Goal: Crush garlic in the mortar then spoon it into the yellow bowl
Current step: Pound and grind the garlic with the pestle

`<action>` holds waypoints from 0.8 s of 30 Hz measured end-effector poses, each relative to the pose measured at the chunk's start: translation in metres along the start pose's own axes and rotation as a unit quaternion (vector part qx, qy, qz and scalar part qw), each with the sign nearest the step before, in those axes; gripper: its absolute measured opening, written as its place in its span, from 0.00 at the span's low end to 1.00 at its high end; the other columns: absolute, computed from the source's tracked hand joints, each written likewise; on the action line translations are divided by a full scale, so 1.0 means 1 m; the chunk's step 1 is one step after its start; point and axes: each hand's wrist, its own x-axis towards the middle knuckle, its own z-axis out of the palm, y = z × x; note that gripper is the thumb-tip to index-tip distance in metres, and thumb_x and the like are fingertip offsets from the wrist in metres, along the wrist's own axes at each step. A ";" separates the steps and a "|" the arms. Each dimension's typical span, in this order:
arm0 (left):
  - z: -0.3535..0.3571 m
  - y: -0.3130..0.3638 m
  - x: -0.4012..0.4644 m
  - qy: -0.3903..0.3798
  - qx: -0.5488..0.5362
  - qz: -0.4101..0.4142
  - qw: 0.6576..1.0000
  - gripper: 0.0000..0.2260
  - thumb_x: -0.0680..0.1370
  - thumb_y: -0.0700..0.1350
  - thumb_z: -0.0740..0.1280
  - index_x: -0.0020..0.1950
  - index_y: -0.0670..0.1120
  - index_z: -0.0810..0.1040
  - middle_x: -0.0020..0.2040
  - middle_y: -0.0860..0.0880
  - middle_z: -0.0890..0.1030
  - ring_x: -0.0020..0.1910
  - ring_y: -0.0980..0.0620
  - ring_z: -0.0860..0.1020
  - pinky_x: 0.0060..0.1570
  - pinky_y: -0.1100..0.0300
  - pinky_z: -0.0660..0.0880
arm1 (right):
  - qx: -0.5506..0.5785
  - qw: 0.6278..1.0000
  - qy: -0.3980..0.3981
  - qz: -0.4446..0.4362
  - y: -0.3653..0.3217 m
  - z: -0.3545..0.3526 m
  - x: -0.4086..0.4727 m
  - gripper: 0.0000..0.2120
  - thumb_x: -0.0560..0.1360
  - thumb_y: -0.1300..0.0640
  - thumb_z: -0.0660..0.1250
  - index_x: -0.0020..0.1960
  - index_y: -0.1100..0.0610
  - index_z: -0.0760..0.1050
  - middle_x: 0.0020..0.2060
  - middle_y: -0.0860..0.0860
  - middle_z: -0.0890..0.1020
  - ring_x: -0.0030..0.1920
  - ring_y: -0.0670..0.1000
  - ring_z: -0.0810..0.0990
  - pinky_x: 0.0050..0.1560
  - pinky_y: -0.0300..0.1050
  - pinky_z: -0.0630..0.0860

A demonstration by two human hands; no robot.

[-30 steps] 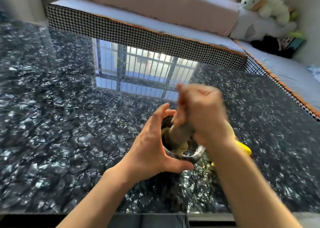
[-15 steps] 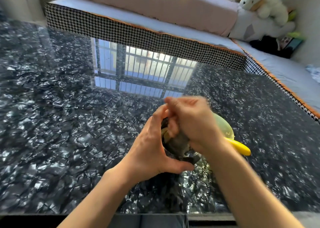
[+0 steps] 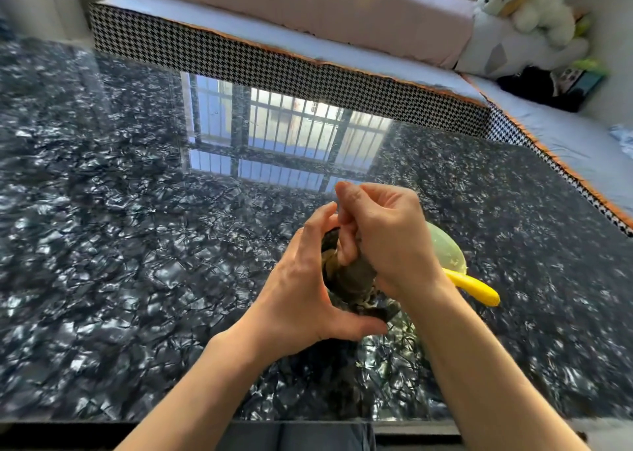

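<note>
A dark stone mortar (image 3: 371, 308) stands on the glossy black marble table (image 3: 137, 245), near its front edge. My left hand (image 3: 301, 293) grips the mortar's left side, fingers and thumb curled round the rim. My right hand (image 3: 383, 238) is fisted round the pestle (image 3: 354, 274), which points down into the mortar. The garlic inside is hidden by my hands. Just behind and right of the mortar sits the pale yellow bowl (image 3: 445, 248), with a yellow spoon handle (image 3: 472, 288) sticking out over its near rim.
A houndstooth-edged cushioned bench (image 3: 274, 63) runs along the table's far and right sides. Plush toys (image 3: 524, 8) and dark clutter lie in the far right corner. A bright window reflection glares on the tabletop beyond my hands.
My right hand has driven the pestle down from a raised position into the mortar. My left hand has kept its hold on the mortar.
</note>
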 end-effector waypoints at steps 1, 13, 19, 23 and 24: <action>0.000 0.001 0.000 0.001 0.001 0.000 1.000 0.53 0.54 0.61 0.76 0.71 0.57 0.51 0.67 0.58 0.66 0.67 0.59 0.65 0.65 0.55 0.67 | -0.009 1.000 -0.005 0.004 0.005 0.002 0.001 0.20 0.77 0.56 0.63 0.26 0.58 0.71 0.15 0.53 0.71 0.16 0.52 0.67 0.22 0.40 0.65; 0.000 -0.002 0.000 0.005 0.020 0.006 1.000 0.53 0.53 0.63 0.75 0.71 0.58 0.48 0.65 0.67 0.63 0.67 0.61 0.64 0.63 0.54 0.69 | 0.022 0.999 0.017 -0.043 -0.020 -0.009 0.002 0.20 0.77 0.57 0.63 0.26 0.59 0.70 0.15 0.53 0.70 0.17 0.54 0.67 0.22 0.44 0.64; 0.000 -0.001 -0.001 0.003 0.013 0.006 1.000 0.53 0.54 0.62 0.76 0.71 0.60 0.48 0.65 0.64 0.64 0.66 0.63 0.64 0.66 0.59 0.65 | 0.014 1.000 0.025 0.003 -0.007 -0.005 -0.001 0.21 0.77 0.57 0.63 0.25 0.58 0.71 0.15 0.54 0.70 0.17 0.53 0.65 0.25 0.47 0.65; 0.000 -0.002 -0.001 0.005 0.012 0.013 1.000 0.54 0.54 0.63 0.76 0.71 0.60 0.46 0.66 0.68 0.61 0.66 0.68 0.60 0.63 0.58 0.68 | 0.108 0.992 0.045 -0.041 -0.028 -0.018 0.002 0.20 0.77 0.59 0.63 0.25 0.56 0.71 0.14 0.52 0.70 0.16 0.52 0.67 0.23 0.43 0.66; 0.000 -0.002 -0.001 0.007 0.010 0.012 1.000 0.54 0.53 0.63 0.77 0.70 0.61 0.46 0.65 0.71 0.60 0.66 0.70 0.59 0.64 0.60 0.67 | 0.106 0.992 0.044 -0.056 -0.028 -0.015 0.002 0.20 0.77 0.59 0.63 0.26 0.57 0.71 0.14 0.52 0.70 0.16 0.52 0.67 0.22 0.41 0.66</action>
